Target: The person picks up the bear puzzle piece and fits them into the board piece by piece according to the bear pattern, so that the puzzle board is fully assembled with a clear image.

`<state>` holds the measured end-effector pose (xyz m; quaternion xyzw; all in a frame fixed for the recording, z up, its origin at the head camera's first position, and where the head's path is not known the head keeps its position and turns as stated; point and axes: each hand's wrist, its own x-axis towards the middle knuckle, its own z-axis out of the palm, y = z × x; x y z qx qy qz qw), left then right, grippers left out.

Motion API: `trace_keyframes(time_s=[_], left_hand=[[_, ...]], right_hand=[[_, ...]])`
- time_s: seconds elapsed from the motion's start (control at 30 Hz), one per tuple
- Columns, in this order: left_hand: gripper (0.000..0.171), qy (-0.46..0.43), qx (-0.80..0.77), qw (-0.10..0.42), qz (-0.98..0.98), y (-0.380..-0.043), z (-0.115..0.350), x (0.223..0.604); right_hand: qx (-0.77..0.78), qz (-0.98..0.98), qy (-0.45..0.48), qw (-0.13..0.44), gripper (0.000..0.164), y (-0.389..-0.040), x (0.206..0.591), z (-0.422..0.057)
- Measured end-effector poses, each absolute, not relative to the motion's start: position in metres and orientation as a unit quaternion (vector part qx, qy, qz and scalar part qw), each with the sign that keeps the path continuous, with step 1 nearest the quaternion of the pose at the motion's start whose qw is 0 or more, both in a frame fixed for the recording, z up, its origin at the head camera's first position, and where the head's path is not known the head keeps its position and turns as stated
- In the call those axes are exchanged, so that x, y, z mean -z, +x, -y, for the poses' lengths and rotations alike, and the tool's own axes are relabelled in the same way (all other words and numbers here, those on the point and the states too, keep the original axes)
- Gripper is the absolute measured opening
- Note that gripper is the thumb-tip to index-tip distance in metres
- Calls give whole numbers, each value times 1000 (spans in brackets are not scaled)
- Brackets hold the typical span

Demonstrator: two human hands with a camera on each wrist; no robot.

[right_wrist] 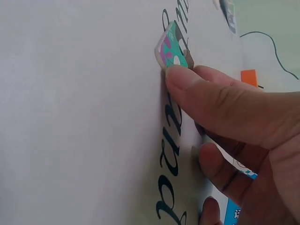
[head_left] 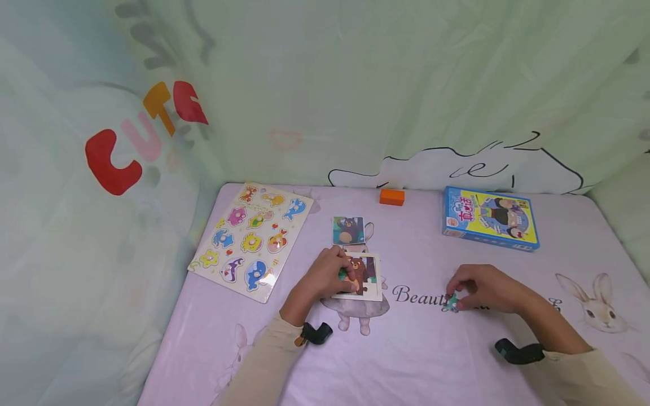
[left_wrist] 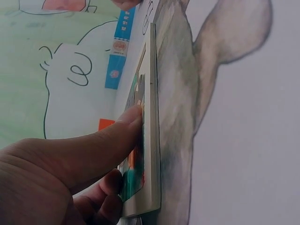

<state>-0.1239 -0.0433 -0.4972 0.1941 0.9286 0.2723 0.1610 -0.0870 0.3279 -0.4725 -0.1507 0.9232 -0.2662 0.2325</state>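
At the table's middle lies a small framed jigsaw puzzle (head_left: 374, 290) with a brown bear picture. My left hand (head_left: 327, 273) holds it at its left side, thumb on the picture and the other fingers bent near the edge, partly hidden. The tray's pale rim (left_wrist: 152, 164) shows beside the thumb in the left wrist view. To the right, my right hand (head_left: 490, 287) pinches a teal jigsaw piece (right_wrist: 174, 44) with purple and white marks between thumb and fingers, close above the tablecloth's lettering. A square bear picture card (head_left: 348, 230) lies just behind the puzzle.
A sea-animal knob puzzle board (head_left: 264, 217) lies at the back left. An orange block (head_left: 392, 197) stands near the back edge. A blue and yellow box (head_left: 490, 219) lies at the back right. Curtains with printed drawings enclose the table (head_left: 406, 361).
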Motion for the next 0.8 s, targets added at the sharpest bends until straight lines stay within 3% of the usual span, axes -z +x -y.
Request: trace_keyframes(time_s=[0.17, 0.4, 0.8], left_hand=[[17, 192, -272, 163, -929, -124, 43, 497], [17, 199, -266, 158, -930, -124, 43, 497], [17, 202, -271, 159, -928, -124, 45, 496]], right_hand=[[266, -925, -140, 233, 34, -87, 472, -328], [264, -925, -143, 233, 31, -87, 470, -330], [298, -904, -173, 253, 15, -91, 471, -337]])
